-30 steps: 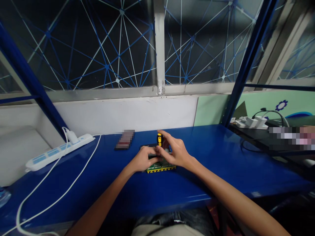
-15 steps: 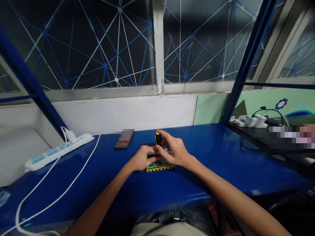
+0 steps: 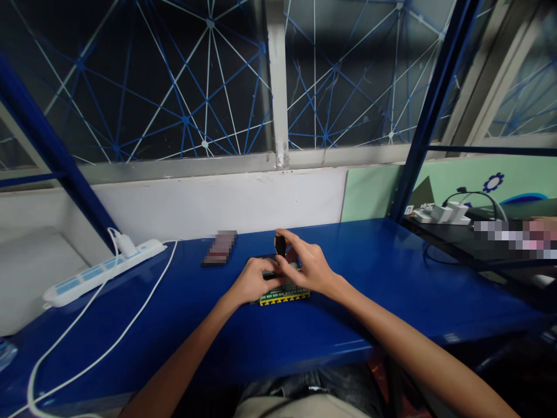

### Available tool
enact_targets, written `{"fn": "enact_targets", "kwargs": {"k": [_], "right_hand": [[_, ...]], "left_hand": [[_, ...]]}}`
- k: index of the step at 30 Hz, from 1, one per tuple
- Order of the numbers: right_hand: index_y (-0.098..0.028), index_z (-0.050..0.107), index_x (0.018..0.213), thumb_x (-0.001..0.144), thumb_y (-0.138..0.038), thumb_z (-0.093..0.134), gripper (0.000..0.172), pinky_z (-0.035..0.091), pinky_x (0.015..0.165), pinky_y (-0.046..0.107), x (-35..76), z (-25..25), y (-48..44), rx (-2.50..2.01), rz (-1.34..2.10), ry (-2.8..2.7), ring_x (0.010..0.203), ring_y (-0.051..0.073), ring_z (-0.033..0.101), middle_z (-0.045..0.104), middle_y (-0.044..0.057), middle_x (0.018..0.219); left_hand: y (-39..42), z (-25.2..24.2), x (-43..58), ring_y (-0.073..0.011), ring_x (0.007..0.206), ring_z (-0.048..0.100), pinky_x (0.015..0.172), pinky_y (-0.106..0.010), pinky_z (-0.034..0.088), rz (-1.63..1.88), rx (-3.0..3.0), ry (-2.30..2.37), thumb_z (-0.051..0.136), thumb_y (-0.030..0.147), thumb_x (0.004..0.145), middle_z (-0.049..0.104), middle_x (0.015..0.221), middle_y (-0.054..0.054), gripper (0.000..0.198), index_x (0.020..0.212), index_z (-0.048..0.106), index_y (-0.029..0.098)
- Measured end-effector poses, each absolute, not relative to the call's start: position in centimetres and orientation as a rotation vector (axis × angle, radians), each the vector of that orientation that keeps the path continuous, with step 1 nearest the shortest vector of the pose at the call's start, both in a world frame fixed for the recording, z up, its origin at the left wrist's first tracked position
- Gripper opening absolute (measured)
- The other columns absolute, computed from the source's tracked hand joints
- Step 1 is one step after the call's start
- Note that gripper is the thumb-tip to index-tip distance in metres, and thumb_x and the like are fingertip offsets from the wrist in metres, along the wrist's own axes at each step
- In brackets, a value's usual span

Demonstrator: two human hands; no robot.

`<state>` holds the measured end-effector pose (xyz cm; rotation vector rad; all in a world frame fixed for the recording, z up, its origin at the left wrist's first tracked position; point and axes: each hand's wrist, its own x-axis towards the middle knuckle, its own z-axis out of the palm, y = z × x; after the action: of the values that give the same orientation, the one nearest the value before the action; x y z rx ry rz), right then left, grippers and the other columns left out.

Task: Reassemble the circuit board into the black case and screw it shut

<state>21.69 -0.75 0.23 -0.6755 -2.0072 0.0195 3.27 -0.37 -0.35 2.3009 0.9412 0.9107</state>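
A tool with a black-and-yellow handle (image 3: 281, 245) was held nearly upright by the right hand (image 3: 312, 266), the handle pinched between its fingers and thumb. The tool's lower part was hidden by the hands. Beneath both hands, a green board with a yellow toothed edge (image 3: 285, 299) was set on the blue table (image 3: 369, 261), that edge turned toward the person's body. The left hand (image 3: 252, 283) was laid over the board's left side, its thumb and fingers stretched toward the right hand's fingertips; whether anything was pinched there could not be told. Beyond the left hand and to its left, a dark flat object (image 3: 220, 249), blurred by pixelation, was placed. Farther left of the hands, a white power strip (image 3: 102, 274) was laid, with a white cable (image 3: 141, 303) looped nearby. Well to the right of the right hand, white adapters (image 3: 450, 213) were seen on a black surface (image 3: 459, 239).
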Motion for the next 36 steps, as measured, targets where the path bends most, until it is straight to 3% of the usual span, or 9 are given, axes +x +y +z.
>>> {"fn": "enact_targets", "kwargs": {"k": [11,24,36], "right_hand": [[-0.019,0.035,0.142,0.09,-0.034,0.05,0.056,0.048,0.061,0.027,21.64,0.3,-0.88,-0.696,0.017,-2.014,0.064,0.012,0.061,0.066,0.003,0.088],[-0.016,0.035,0.142,0.089,-0.029,0.046,0.056,0.048,0.062,0.028,21.72,0.23,-0.86,-0.661,0.015,-2.018,0.067,0.013,0.062,0.065,0.005,0.094],[-0.019,0.041,0.14,0.09,-0.035,0.05,0.053,0.042,0.052,0.026,21.47,-0.02,-0.83,-0.722,0.058,-1.982,0.053,0.012,0.056,0.061,-0.003,0.065]], "left_hand": [[-0.5,-0.13,3.3,-0.019,0.076,0.065,0.074,-0.027,0.049,0.829,2.337,0.876,0.066,0.023,0.081,0.074,0.078,-0.002,0.013,0.076,0.076,0.016],[-0.78,0.23,3.45,-0.0229,0.083,0.067,0.081,-0.031,0.049,0.753,2.257,0.883,0.065,0.026,0.083,0.075,0.082,-0.006,0.018,0.085,0.077,0.013],[-0.68,0.34,3.42,-0.0202,0.079,0.067,0.077,-0.027,0.049,0.747,2.27,0.843,0.065,0.024,0.082,0.076,0.081,-0.004,0.015,0.078,0.076,0.015]]}}
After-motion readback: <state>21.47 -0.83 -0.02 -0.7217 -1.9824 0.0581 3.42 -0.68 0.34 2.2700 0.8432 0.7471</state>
